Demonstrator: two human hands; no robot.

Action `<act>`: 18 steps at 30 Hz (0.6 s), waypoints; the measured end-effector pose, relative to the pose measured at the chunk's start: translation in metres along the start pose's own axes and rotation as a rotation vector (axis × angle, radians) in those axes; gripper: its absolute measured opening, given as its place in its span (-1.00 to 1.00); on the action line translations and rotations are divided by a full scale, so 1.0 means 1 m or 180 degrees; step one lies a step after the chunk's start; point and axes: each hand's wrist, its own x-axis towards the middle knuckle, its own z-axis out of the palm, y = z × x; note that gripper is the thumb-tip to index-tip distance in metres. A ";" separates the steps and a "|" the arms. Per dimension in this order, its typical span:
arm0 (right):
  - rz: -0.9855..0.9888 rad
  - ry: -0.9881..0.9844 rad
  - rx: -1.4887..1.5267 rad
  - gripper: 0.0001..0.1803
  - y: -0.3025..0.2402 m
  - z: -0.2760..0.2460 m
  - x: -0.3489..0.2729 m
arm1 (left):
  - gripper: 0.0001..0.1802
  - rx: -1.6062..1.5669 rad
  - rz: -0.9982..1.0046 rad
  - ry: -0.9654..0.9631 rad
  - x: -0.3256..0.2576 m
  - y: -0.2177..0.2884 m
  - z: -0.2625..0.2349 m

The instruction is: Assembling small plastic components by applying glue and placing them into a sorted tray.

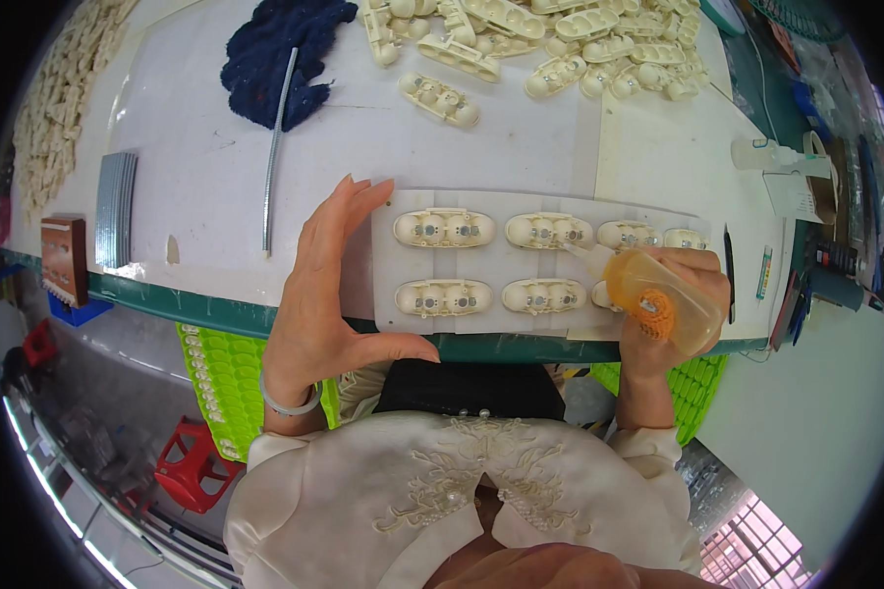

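A white fixture tray (501,267) lies at the table's near edge with several cream plastic parts (444,229) seated in two rows. My left hand (326,285) rests open against the tray's left edge, fingers straight and thumb along the near side. My right hand (680,294) grips a translucent orange squeeze bottle (653,294), tilted so that its nozzle (584,254) points at a part in the upper row (548,232).
A heap of loose cream parts (560,44) lies at the back. A dark blue cloth (280,54) and a thin metal rod (277,147) sit at back left. A grey stack (116,208) and a wooden block (64,257) stand at the left. Green crates (216,378) hang under the table.
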 end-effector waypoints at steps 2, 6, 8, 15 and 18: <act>0.0008 0.0021 0.0093 -0.86 -0.001 0.003 -0.001 | 0.41 -0.0002 0.0003 0.0002 0.000 -0.001 0.000; -0.0048 -0.0061 0.0013 -0.85 0.000 0.002 -0.002 | 0.41 -0.0024 -0.0047 0.0028 -0.001 -0.002 0.002; 0.0042 -0.0005 0.0216 -0.82 0.001 0.004 -0.004 | 0.42 -0.0042 -0.0049 0.0043 -0.001 -0.001 0.002; 0.0034 -0.0041 0.0115 -0.70 0.002 -0.005 -0.005 | 0.43 -0.0099 -0.0085 0.0071 -0.002 -0.001 0.003; -0.0018 0.0268 -0.0267 -0.70 0.012 -0.013 -0.014 | 0.44 -0.0070 -0.0054 0.0072 -0.001 -0.001 0.003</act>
